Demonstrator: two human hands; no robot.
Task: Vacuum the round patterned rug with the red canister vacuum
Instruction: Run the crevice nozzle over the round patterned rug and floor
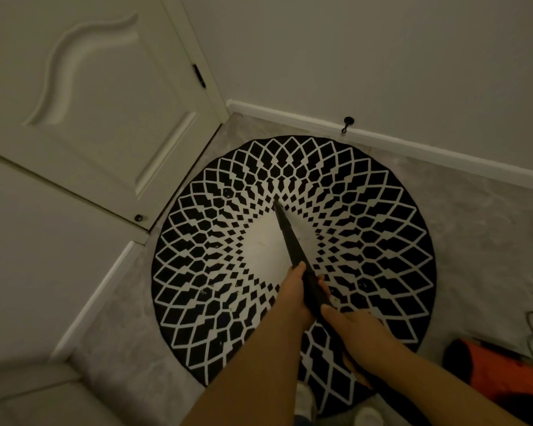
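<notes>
Here, left to right:
Door: the white panelled door (83,96) stands far left, its lower corner near the rug's far-left edge.
Rug: the round rug (366,241) lies mid-floor, black with white lattice diamonds around a pale centre.
Left hand: the left hand (296,290) is clenched around the black nozzle (290,241), fingers wrapped.
Nozzle: long, tapered, its tip touching the rug just beyond the pale centre.
Right hand: the right hand (351,327) grips the nozzle's near end.
Vacuum: the red canister vacuum (499,367) sits near right, beside the rug.
</notes>
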